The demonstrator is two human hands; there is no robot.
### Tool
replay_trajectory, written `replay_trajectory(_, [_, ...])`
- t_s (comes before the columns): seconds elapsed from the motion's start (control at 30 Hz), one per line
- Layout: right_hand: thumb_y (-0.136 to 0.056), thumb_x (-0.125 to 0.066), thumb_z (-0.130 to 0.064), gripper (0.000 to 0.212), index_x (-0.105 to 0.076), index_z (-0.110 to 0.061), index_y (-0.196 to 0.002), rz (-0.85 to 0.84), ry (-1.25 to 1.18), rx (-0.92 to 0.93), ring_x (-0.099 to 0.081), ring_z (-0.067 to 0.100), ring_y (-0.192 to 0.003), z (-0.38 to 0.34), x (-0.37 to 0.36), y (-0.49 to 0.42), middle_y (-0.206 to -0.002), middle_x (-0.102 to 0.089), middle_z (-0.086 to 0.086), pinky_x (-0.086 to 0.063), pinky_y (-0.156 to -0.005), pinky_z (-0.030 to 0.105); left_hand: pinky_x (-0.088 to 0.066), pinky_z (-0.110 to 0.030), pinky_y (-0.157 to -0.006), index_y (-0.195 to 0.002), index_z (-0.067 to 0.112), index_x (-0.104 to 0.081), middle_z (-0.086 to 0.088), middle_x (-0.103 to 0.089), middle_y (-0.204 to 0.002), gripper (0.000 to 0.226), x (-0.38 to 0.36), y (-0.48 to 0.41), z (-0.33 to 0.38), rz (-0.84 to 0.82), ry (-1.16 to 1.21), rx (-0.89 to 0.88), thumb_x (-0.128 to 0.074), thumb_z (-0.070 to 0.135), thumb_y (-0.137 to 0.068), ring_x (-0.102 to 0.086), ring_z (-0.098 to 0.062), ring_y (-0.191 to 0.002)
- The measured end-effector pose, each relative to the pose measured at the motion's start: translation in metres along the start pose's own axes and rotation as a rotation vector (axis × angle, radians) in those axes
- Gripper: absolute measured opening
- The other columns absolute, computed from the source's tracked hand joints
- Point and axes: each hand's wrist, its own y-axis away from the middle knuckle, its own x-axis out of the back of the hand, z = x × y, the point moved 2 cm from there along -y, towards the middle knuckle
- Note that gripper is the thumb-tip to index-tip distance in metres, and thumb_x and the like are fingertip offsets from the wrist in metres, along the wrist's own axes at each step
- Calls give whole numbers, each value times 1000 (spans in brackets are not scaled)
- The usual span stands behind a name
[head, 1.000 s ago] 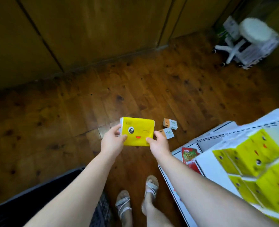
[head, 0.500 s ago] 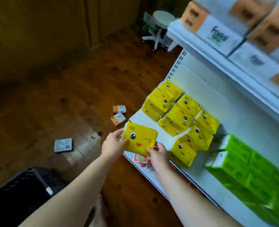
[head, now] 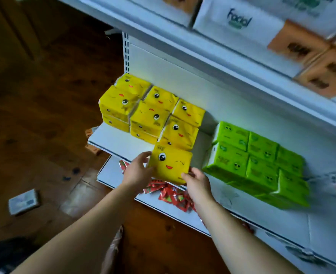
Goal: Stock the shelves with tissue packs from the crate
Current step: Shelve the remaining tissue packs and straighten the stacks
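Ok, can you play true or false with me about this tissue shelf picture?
1. The left hand and right hand both hold one yellow tissue pack. True.
2. The green tissue packs sit left of the stacked yellow packs. False: they sit to the right.
3. The held pack shows a winking face. True.
4. The red packets lie on the top shelf. False: they lie on the lower shelf, beneath the held pack.

I'm looking at a dark, knotty wooden plank floor (head: 44,119) spreading left of the white shelving unit (head: 202,52). Beyond the unit's far left end rises a dim wood-panelled wall (head: 7,26). Light is brightest on the unit's back panel (head: 183,80).
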Motion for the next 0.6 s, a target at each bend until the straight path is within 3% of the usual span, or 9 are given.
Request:
replay_trajectory(0.07, [-86,-60,-15,9,-64,-20,-93,-3,-9,-3,-59,23,-87,0,-4,-16,-95,-67,4,-47,-76,32,-40,-22,-53,-131,22,-50,1,-57,-123,43,-3,-16,0,21,-3,7,-54,12,-89,-57,-17,-70])
replay_trajectory(0.2, [-88,-58,-17,10,-58,-25,-93,-1,-31,-50,-56,22,-84,0,-8,-37,-93,-63,2,-47,-75,34,-37,-22,-71,-126,19,-55,2,-59,-126,34,-7,-35,2,44,-74,9,-53,15,-91,-58,-19,-89])
replay_trajectory(0.27, [-88,-59,-16,8,-59,-24,-92,9,-41,-66,-59,24,-89,3,-9,-40,-97,-65,3,-47,-78,33,-36,-21,-74,-126,19,-55,2,-59,-128,34,-9,-41,1,32,-112,19,-53,17,-92,-59,-20,-101])
replay_trajectory(0.4, [-88,-60,-20,6,-59,-24,-92,0,-17,-72,-61,25,-95,10,-11,-44,-105,-67,5,-50,-84,40,-38,-23,-76,-127,17,-54,0,-58,-130,35,-12,-52,1,17,-138,28,-53,15,-92,-59,-23,-106])
replay_trajectory(0.47, [-89,-59,-22,10,-58,-22,-99,-15,2,-65,-60,25,-101,12,-10,-45,-114,-65,6,-50,-87,41,-37,-23,-76,-128,17,-54,-1,-58,-129,36,-13,-53,1,20,-146,26,-53,16,-92,-58,-22,-108])
replay_trajectory(0.6, [-90,-58,-25,41,-50,-17,-130,92,80,17,-52,24,-118,5,2,-28,-134,-51,6,-42,-94,34,-44,-28,-81,-127,15,-54,-5,-59,-126,37,-6,-44,1,42,-71,36,-56,21,-90,-58,-22,-110])
